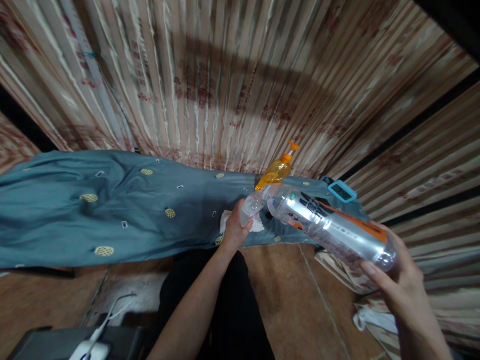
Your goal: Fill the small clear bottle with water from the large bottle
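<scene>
My right hand is wrapped round the base of a large clear plastic bottle with a silver and orange label. The bottle is tilted, its neck pointing left and down into the opening of a small clear cup. Closed round that cup is my left hand, held over the table. I cannot make out any liquid passing between them. Under the cup lies a white paper or cloth, partly hidden. Just behind stands a pump bottle of yellow-orange liquid, its lower part partly covered by the clear bottle.
A green cloth with pineapple prints covers the narrow table. At its right end sits a blue-framed display device. Pleated patterned curtains hang behind and to the right. A white adapter with cables rests on a dark surface at lower left.
</scene>
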The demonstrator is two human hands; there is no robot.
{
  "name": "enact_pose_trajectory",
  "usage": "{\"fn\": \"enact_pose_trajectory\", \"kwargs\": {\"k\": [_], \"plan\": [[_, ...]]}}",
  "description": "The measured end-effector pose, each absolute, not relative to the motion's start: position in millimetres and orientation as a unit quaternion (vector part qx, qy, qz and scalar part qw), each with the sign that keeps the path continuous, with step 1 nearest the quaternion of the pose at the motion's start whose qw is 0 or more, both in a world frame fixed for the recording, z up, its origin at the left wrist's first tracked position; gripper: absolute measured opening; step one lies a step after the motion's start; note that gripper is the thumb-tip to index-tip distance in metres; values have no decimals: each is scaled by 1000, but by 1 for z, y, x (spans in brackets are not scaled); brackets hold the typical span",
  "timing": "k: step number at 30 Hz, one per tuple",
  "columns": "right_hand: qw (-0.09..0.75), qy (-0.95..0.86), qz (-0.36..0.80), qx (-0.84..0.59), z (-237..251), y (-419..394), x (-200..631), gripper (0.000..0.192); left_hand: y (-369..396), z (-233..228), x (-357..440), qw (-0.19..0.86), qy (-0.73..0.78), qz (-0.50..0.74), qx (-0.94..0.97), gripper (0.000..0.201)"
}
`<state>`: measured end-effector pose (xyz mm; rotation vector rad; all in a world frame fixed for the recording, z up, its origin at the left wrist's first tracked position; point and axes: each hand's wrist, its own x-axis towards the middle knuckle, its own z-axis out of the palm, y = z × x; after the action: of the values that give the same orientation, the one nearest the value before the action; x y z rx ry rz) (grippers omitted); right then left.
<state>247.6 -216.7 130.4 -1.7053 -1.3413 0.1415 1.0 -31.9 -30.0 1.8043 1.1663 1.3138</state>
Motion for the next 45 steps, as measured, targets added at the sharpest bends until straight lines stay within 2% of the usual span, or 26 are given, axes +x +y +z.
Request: {"fn": "enact_pose_trajectory", "kwargs": {"k": [45], "plan": [[466,-543,49,-697,131,-216,249,79,-31,-36,3,306,438,508,675,72]]}}
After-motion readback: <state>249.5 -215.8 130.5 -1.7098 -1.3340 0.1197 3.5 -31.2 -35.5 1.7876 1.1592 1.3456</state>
